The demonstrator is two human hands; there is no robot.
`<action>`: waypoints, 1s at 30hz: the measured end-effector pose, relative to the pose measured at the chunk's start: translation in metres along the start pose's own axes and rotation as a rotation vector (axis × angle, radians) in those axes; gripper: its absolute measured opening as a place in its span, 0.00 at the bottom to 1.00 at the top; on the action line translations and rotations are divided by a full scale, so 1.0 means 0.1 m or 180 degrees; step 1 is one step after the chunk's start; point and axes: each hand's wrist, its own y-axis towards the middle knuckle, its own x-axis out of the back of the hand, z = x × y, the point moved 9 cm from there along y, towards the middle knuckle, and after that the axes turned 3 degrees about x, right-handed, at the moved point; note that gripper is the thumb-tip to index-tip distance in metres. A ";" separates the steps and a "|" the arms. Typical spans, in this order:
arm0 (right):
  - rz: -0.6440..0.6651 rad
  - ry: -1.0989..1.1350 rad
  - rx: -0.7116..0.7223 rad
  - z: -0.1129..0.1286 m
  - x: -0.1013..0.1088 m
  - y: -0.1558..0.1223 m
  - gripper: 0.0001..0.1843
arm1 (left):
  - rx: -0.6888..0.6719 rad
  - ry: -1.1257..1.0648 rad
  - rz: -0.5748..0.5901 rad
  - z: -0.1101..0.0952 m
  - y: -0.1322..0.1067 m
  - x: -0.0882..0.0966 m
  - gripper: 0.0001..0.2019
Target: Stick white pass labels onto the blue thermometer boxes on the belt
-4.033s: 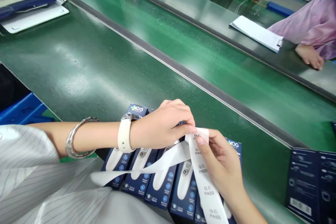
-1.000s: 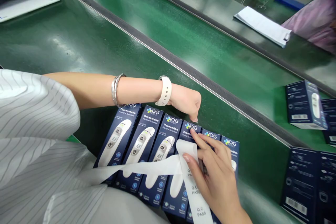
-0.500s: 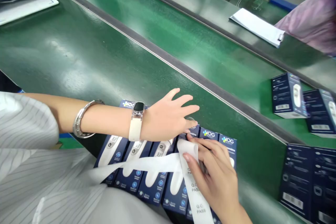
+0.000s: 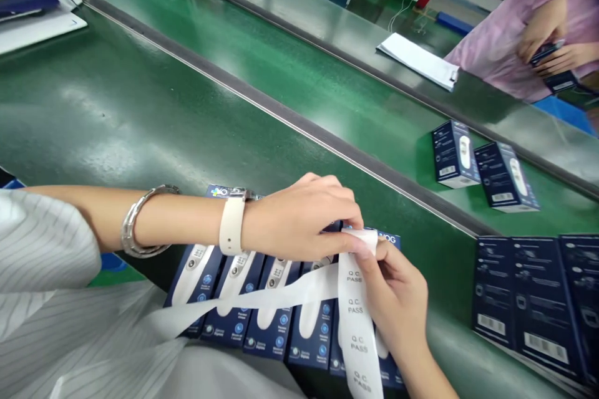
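Note:
My right hand [image 4: 397, 287] pinches a white strip of Q.C. PASS stickers [image 4: 356, 324] near its folded top end. Reaching in from the left, my left hand [image 4: 309, 215] has its fingers curled and its thumb and fingertips closed on that same folded end, touching the right thumb. Beneath both hands stands a row of dark blue thermometer boxes [image 4: 266, 340], their fronts facing up. A bare tail of the strip runs left across the boxes to my lap. The fingers of my left hand hide the tops of some boxes.
Across the green conveyor belt [image 4: 262, 62], two blue boxes [image 4: 456, 153] stand near the far edge. More boxes [image 4: 538, 305] stand at the right. A clipboard [image 4: 416, 61] lies on the far ledge. Opposite, a co-worker in pink [image 4: 505, 43] holds a dark box.
My left hand has gone from spread fingers to a pinch at the strip's top and moved slightly right. The view has shifted, showing the co-worker's hands.

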 end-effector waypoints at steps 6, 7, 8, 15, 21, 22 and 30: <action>-0.0078 -0.0008 -0.0177 -0.05 0.01 -0.01 0.17 | -0.0047 -0.0267 0.0018 0.00 0.01 -0.15 0.08; -0.0089 0.0052 -0.0213 -0.07 0.01 -0.02 0.14 | -0.0075 -0.0237 -0.0007 0.00 0.02 -0.14 0.08; -0.0108 0.0169 -0.0234 -0.09 0.00 -0.03 0.09 | -0.0089 -0.0196 -0.0031 0.01 0.02 -0.14 0.08; 0.0084 0.0707 -0.0290 -0.13 -0.08 -0.06 0.16 | -0.0111 -0.0025 -0.0080 0.02 0.04 -0.12 0.10; -0.0062 0.0402 -0.0432 -0.17 -0.02 -0.08 0.05 | -0.0203 0.0253 -0.0208 -0.02 0.01 -0.14 0.12; -0.0083 0.0378 -0.0443 -0.17 -0.01 -0.08 0.06 | -0.0231 0.0240 -0.0233 -0.02 0.01 -0.13 0.12; -0.0126 0.0304 -0.0438 -0.17 0.00 -0.09 0.09 | -0.0267 0.0153 -0.0436 -0.06 -0.02 -0.07 0.11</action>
